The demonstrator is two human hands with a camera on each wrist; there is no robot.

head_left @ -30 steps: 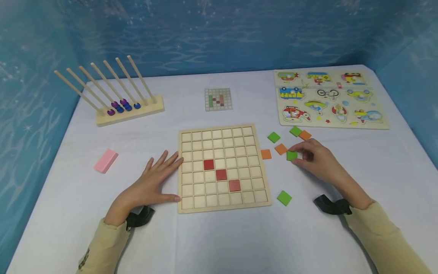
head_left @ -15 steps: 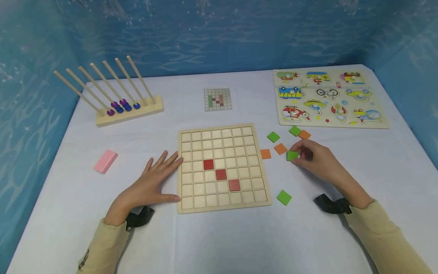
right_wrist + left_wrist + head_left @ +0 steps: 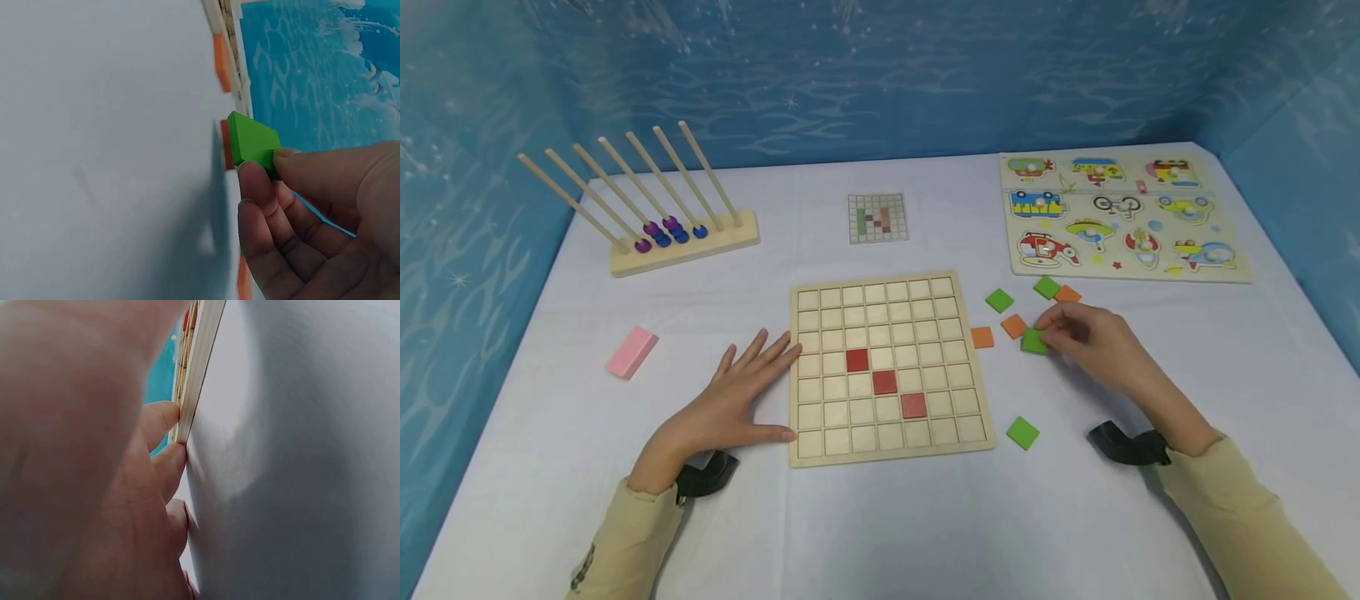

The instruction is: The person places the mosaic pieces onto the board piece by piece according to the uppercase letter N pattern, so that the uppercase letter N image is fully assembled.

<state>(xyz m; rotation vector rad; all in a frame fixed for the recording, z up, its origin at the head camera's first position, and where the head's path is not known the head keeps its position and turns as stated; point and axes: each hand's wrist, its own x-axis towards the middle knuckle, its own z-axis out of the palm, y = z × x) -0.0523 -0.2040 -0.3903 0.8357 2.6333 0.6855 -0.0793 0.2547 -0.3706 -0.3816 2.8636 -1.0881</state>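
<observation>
My right hand (image 3: pixel 1088 340) pinches a green square tile (image 3: pixel 253 140) between thumb and fingertips, to the right of the wooden grid board (image 3: pixel 892 447). In the right wrist view the tile is tilted up off the white cloth. My left hand (image 3: pixel 730 407) lies with fingers spread, its fingertips and thumb at the board's left edge; the left wrist view shows fingertips (image 3: pixel 164 415) against that edge. Three red tiles sit diagonally in the board's cells, one of them the middle red tile (image 3: pixel 884 382).
Orange tiles, such as one orange tile (image 3: pixel 982 337) by the board, and loose green tiles (image 3: pixel 1022 432) lie on the right. Behind stand a pattern card (image 3: pixel 878 218), a peg stand with beads (image 3: pixel 685 250) and a vehicle puzzle (image 3: pixel 1127 221). A pink block (image 3: pixel 632 352) lies left.
My right hand has lifted and turned the green tile slightly, shifting it a little to the left. The left hand and the board have stayed put.
</observation>
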